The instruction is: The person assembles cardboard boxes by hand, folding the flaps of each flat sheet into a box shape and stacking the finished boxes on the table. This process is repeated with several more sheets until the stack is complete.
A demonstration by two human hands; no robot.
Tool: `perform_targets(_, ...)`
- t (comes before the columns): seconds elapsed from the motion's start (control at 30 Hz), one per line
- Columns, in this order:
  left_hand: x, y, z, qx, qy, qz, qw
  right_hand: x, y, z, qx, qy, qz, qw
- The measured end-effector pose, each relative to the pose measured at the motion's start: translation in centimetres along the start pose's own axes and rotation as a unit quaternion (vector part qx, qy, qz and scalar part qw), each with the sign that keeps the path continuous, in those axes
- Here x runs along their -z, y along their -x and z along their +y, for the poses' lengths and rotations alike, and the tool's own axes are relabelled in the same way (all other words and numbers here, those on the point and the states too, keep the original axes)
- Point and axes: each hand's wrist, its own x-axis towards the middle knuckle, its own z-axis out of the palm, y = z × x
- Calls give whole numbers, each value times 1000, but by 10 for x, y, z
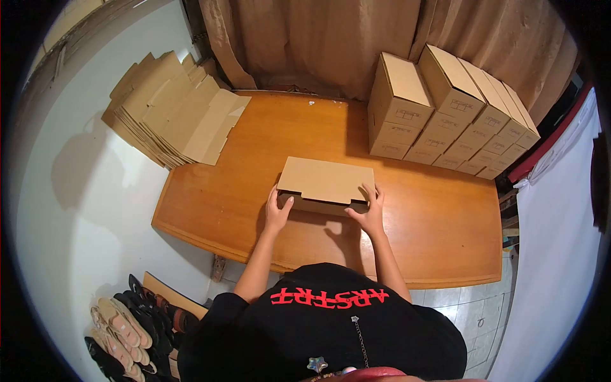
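both hands, left hand (277, 213) and right hand (371, 211), grip the cardboard box (326, 181) near-edge corners, seemingly half-folded, on the table (254, 153).

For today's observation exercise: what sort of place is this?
Probably a small home packing workspace: flat cardboard sheets piled at the table edge, finished boxes stacked in rows, and both hands on a half-folded box.

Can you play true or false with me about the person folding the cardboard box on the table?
1. Both hands touch the flat brown cardboard box. True: the left hand and right hand hold its near edge.
2. The orange-brown wooden table is blue. False: it is orange-brown.
3. Finished brown cardboard boxes are stacked at the far right. True.
4. The pile of flat unfolded cardboard sheets lies on the right. False: it sits at the left corner.
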Motion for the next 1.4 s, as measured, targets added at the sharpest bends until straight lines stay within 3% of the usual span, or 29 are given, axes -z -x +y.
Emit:
perform_targets(0.07,-4,-3,-3,-8,8,-19,1000,-4,-5,13,-31,-4,-2,1000)
perform_targets(0.2,-5,3,7,-11,-137,-24,990,-3,-19,14,-60,-2,29,998)
perform_targets(0.4,-7,-1,-6,-20,-101,0,995,5,-21,4,-18,48,-2,999)
perform_targets(0.53,-12,1,5,19,51,27,998,-2,-8,14,-85,32,-19,996)
perform_targets(0.63,-13,2,10,27,41,20,999,-5,-2,14,-51,53,-24,997)
perform_targets(0.73,-15,2,13,36,-15,9,999,-5,0,5,-29,91,-24,995)
perform_targets(0.83,-18,3,21,84,-62,4,995,-11,-2,5,-54,85,1,995)
perform_targets(1.03,-30,3,24,89,-132,54,986,-24,-3,15,-114,21,37,993)
perform_targets(1.23,-34,4,13,30,-134,48,989,-25,6,23,-52,54,44,996)
perform_targets(1.4,-43,15,8,48,-139,40,988,-29,20,31,-18,57,42,997)
